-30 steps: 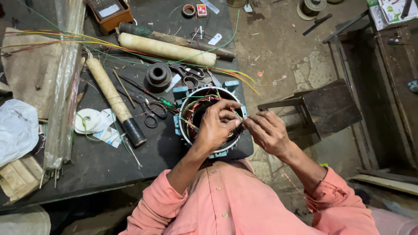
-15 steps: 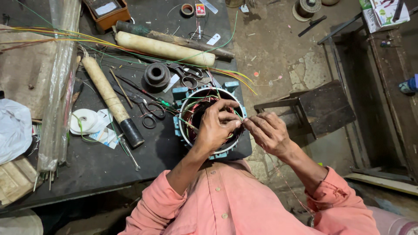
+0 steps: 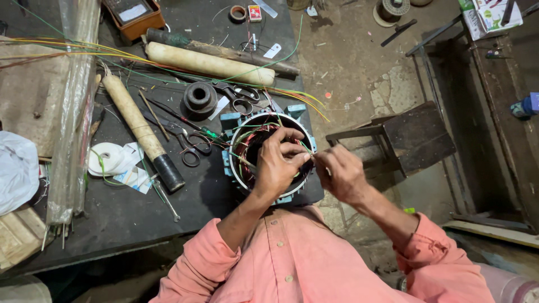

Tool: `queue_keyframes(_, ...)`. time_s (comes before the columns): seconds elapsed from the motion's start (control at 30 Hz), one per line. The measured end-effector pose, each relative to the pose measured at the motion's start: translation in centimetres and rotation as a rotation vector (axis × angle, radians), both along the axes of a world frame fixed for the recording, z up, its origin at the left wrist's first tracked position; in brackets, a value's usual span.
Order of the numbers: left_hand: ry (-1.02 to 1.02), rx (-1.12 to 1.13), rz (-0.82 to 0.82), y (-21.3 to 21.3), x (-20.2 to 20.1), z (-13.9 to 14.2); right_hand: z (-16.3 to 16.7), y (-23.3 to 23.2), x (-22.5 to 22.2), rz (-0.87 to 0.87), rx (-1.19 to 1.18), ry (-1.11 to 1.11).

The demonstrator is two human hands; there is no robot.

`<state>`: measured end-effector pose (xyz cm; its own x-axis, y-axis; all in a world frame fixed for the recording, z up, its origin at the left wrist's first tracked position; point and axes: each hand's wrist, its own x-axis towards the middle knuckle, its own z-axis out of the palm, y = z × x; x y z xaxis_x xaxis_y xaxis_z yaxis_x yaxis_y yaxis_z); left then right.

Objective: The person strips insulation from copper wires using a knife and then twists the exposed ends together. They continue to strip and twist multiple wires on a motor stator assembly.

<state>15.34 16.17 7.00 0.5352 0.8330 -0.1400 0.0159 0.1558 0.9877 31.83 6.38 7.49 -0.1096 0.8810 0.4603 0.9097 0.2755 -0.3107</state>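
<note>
Two hands meet over the open motor shell, pinching thin wires at its right rim.

Your left hand [image 3: 278, 163] curls narrow over the mouth of the motor shell [image 3: 268, 158], fingertips closed on a fine wire [image 3: 307, 151]; your right hand [image 3: 339, 174] sits just beside it, right of frame centre, fingers pinched on the same strand, as far as can be told. I judge the wire light, springy and easily kinked, best taken near its free end; the shell looks heavy, stiff metal, better gripped by its outer rim. The shell's axis points up toward the camera, and the wire runs roughly left to right between your hands. Left of the shell lie scissors [image 3: 191, 147] and a long cream roll [image 3: 137, 126] on the dark table [image 3: 129, 216].
</note>
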Motion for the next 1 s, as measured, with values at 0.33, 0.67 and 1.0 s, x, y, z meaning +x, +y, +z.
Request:
queue_keyframes(0.33,0.006,0.096,-0.01,-0.2,-0.1,-0.3,0.8,-1.5,0.3,-0.411,-0.671,0.972)
queue_keyframes(0.67,-0.045,0.096,-0.017,-0.1,-0.2,-0.3,5.1,-0.1,2.1,0.254,0.07,-0.534)
queue_keyframes(1.0,-0.043,0.086,0.01,-0.1,0.1,-0.5,2.3,1.5,3.0,0.364,0.111,-0.568)
